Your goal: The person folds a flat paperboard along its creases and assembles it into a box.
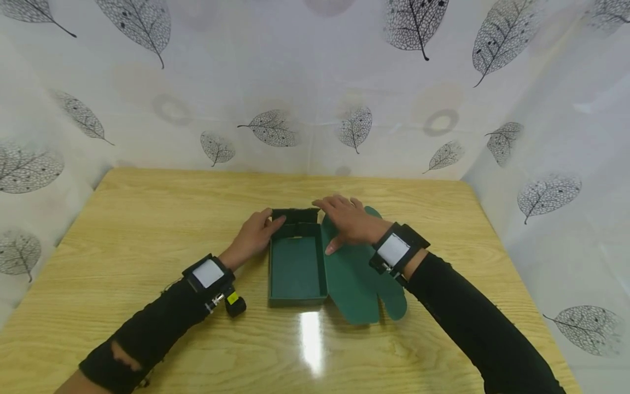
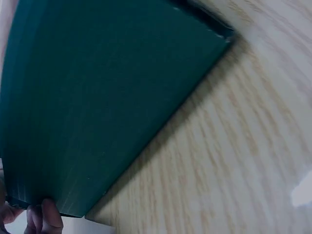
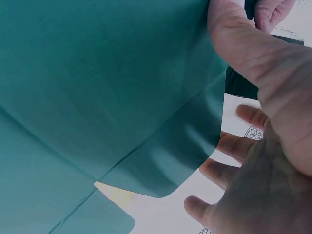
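Note:
A green cardboard box [image 1: 297, 301] stands with its top open at the middle of the table. Its lid [image 1: 351, 290], with rounded side flaps, is folded out to the right. At the box's far left corner, my left hand [image 1: 253, 236] pinches the raised end flap [image 1: 295, 215], thumb on the inner side. My right hand [image 1: 351, 221] is spread over the far part of the lid, fingers extended toward the back. In the right wrist view, the right fingers [image 3: 236, 146] reach past the lid's creased edge flap [image 3: 170, 151], with the thumb on the near side.
The box and both hands are over a light wood-grain table [image 1: 162, 219]. Behind it and at both sides hang white sheets [image 1: 305, 71] printed with dark leaves. A small black device [image 1: 235, 303] hangs from the left wrist strap.

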A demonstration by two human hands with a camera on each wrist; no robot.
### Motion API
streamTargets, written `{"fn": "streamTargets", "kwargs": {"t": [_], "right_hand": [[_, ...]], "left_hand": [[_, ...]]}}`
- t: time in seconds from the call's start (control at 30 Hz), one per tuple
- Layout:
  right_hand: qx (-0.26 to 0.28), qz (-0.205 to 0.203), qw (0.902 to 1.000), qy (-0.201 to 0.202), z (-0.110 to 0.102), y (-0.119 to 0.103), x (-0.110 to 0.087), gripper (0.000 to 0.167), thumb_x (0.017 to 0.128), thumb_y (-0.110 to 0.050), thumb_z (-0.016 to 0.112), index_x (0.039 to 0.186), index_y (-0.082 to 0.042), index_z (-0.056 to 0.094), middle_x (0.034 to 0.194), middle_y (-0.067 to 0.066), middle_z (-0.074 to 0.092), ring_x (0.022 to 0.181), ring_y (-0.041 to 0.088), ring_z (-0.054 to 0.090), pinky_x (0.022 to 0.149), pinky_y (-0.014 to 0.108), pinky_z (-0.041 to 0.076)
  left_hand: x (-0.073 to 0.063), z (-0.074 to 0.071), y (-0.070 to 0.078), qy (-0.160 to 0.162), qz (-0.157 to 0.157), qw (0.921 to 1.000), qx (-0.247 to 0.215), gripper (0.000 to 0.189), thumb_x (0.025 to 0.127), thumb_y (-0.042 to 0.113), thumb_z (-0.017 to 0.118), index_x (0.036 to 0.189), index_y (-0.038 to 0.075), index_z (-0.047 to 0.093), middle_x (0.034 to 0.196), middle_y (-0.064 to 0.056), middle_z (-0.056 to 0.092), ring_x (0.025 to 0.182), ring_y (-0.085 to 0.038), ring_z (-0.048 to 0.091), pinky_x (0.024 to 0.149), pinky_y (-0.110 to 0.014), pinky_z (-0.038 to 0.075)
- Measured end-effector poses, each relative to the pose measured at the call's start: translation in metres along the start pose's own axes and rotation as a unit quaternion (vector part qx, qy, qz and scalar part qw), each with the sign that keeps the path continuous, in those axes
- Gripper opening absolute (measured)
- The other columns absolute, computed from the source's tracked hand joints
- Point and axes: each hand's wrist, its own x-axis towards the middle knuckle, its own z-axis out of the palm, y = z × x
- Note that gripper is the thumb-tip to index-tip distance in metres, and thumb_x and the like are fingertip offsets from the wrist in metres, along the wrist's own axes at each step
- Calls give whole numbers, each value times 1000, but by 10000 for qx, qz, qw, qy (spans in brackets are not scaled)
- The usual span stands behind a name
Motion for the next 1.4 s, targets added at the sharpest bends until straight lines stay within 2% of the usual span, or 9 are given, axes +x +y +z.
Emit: {"fn": "streamTargets", "kwargs": {"t": [0.2,0.4,0.53,0.73,0.87,1.03,1.17,1.27,1.4], "right_hand": [[-29,-100,9999,-84,0,-1,-1,104,75,-38,86,159,-15,29,157,26,29,149,41,23,113,69,21],[-291,-186,9993,-166,0,-1,-2,97,78,-41,82,159,-22,34,157,25,31,148,44,23,112,70,21],[-676,-284,9970,-262,-1,-3,-3,93,80,-45,78,160,-26,33,158,23,34,146,45,26,112,69,23],[-913,-262,9947,-397,-3,-6,-4,90,83,-47,74,160,-25,32,159,22,33,148,47,23,113,69,19],[-1074,-279,9929,-435,-2,-7,-5,88,85,-48,72,160,-24,32,160,22,32,148,47,22,114,69,19],[-1196,-282,9914,-450,0,-7,-4,87,86,-49,70,160,-25,32,160,21,32,148,46,22,114,69,20],[-1077,-308,9928,-434,1,-10,-5,86,85,-47,72,159,-25,35,160,20,32,149,48,21,116,67,18],[-1061,-315,9929,-429,1,-12,-6,85,85,-47,73,159,-26,36,160,20,32,149,48,20,117,66,16],[-1115,-395,9922,-381,1,-17,-7,86,84,-47,74,158,-26,37,160,20,33,148,48,22,115,67,18]], "left_hand": [[-4,0,0,60,127,9994,313,33,108,26,49,129,4,63,89,-9,53,77,-22,48,68,-34,39],[-6,-3,-1,-33,401,9976,567,30,107,10,46,130,2,63,85,-8,49,75,-22,44,67,-34,38],[-6,-5,-1,-311,521,9967,543,41,105,3,41,145,-3,51,79,-8,44,69,-22,42,64,-34,39],[-13,-13,2,-996,157,9947,210,55,104,6,36,158,4,27,136,-25,39,121,-35,41,96,-47,40],[-19,-21,8,-1303,-82,9914,-125,54,107,17,33,159,5,25,140,-20,45,121,-31,46,100,-47,38],[-18,-15,10,-1085,352,9899,838,62,105,30,56,155,1,36,136,-23,51,113,-35,56,95,-50,46],[-15,-3,17,-562,776,9709,2193,57,93,30,74,139,-1,57,122,-23,62,101,-36,57,85,-53,48],[-13,4,24,-333,1033,9468,3031,45,89,31,79,118,-1,66,103,-17,68,90,-34,61,74,-50,51],[-9,10,28,-218,1510,9266,3438,33,86,26,82,97,1,65,84,-12,66,75,-27,64,63,-44,51]]}}
